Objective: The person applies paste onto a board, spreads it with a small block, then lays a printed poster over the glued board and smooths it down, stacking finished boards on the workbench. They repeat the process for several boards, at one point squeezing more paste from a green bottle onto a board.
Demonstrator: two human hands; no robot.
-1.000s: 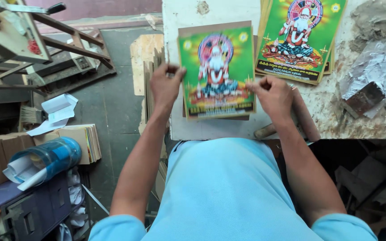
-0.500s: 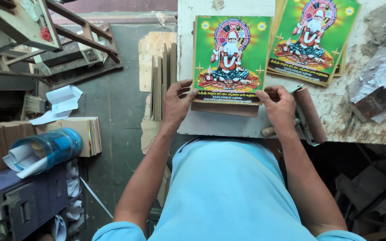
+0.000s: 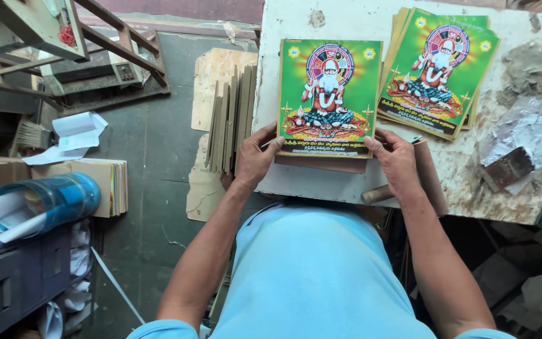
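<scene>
A green printed picture of a seated bearded figure lies flat on a brown board on the white worktable. My left hand pinches the picture's near left corner. My right hand holds its near right corner. Both sets of fingertips rest on the print's bottom edge, with the board's brown edge showing just below. A fanned stack of the same green pictures sits to the right on the table.
Thin boards stand on edge left of the table. A wooden handle and a brown strip lie by my right hand. Crumpled foil and a block sit at right. A blue container lies at the floor's left.
The picture went from being held up by both hands to lying flat on the board. My hands have moved to its near corners.
</scene>
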